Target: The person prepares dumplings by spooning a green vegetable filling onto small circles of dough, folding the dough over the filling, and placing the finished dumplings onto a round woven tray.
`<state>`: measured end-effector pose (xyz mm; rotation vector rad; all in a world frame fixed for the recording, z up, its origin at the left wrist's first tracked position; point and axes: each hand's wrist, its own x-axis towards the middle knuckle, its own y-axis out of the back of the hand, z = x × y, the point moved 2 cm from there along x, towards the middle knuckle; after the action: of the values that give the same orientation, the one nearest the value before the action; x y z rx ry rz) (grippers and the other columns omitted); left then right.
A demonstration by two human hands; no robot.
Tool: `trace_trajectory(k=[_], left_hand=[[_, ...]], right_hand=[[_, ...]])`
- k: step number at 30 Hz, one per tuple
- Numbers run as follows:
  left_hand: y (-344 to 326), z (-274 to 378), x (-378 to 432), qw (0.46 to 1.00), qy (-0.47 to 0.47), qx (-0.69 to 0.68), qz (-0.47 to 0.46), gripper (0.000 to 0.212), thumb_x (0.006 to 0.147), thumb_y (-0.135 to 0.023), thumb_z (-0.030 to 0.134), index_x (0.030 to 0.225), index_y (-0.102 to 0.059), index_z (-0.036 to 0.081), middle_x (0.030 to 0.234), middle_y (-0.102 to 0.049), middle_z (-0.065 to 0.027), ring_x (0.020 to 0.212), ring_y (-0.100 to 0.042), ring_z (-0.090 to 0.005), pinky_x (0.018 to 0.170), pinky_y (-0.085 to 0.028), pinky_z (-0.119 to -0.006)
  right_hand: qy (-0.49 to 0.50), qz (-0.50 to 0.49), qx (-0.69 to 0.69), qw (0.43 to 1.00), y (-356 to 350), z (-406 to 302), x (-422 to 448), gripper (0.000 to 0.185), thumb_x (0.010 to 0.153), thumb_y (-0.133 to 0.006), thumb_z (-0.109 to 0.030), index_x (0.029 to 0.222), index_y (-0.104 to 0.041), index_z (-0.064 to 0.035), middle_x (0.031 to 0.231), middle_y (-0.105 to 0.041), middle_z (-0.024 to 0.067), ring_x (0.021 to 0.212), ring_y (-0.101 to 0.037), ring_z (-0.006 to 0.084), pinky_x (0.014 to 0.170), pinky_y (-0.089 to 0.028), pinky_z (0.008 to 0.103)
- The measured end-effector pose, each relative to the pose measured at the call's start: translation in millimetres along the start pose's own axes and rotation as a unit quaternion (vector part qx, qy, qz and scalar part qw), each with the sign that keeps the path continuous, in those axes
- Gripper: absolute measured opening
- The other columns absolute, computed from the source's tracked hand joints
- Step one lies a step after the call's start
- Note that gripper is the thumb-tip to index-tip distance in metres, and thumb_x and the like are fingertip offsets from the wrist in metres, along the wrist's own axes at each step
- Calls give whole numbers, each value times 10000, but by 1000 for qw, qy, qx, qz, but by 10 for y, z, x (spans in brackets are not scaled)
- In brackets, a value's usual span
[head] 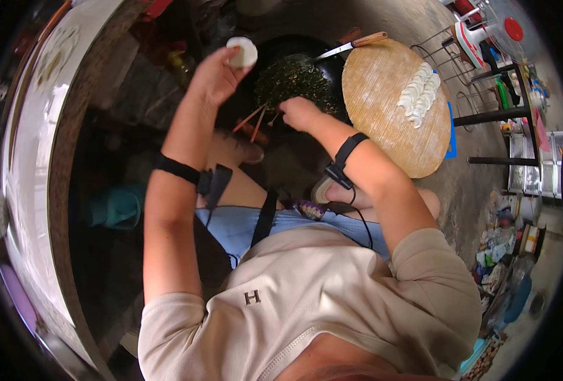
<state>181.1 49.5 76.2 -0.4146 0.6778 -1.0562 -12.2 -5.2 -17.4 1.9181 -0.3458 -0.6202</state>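
My left hand (215, 78) is raised at the left of a dark wok (336, 71) and pinches a round white dough wrapper (245, 53). Chopped green filling (291, 83) lies in the wok. At the wok's near rim is my right hand (301, 113), fingers closed on what looks like a thin utensil (273, 120); its other end is hidden. Two chopsticks (250, 119) lean on the rim just left of it. A metal spatula (334, 51) with a wooden handle rests in the wok. On a round ridged board (381, 105), several white dumplings (419, 95) lie in overlapping rows.
A blue object (451, 131) shows under the board's right edge. Farther right are a wire rack (445, 59), a fan (512, 31) and a dark-legged stand (493, 116). A pale counter (34, 157) runs along the left, with a teal plastic container (117, 207) below.
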Motion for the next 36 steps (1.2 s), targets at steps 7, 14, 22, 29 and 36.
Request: trace_trajectory(k=[7,14,22,29,36], left_hand=[[9,-363,312,998,43,-15,-38,311,902,-439,75,1191,-412,-37,1188,-487,-152,1091,-516,-273,907,-491,-365],[163,-549,594,993,107,-54,-12,322,932,-423,152,1201,-420,-25,1187,-501,-153,1096,-515,-262,898,-493,-372],[134,-733,672,994,97,-3,55,258,926,-445,141,1138,-496,5,1101,-567,-121,1000,-568,-233,830,-496,-352],[394,-909,784,993,110,29,19,321,930,-434,152,1211,-422,-3,1210,-480,-127,1105,-496,-230,923,-454,-351],[279,-949,677,982,160,57,77,335,924,-424,88,1241,-367,-7,1247,-432,-143,1110,-491,-259,917,-453,-379]], right_hand=[[-12,-135,-71,988,-201,-10,206,232,743,-498,-74,918,-650,-69,879,-638,147,823,-613,341,702,-504,425],[-55,168,20,984,-111,348,249,129,771,-497,-103,793,-605,-37,792,-615,171,763,-610,340,686,-499,425],[-354,220,533,736,-266,919,207,285,927,-415,-162,1055,-532,64,870,-616,154,728,-626,212,642,-511,296],[-306,182,778,518,-377,755,288,295,939,-308,-106,1122,-441,85,1083,-524,247,975,-565,328,866,-494,388],[-269,191,854,401,-232,669,78,314,948,-298,-133,1149,-403,85,1083,-503,234,1036,-526,326,912,-454,426]])
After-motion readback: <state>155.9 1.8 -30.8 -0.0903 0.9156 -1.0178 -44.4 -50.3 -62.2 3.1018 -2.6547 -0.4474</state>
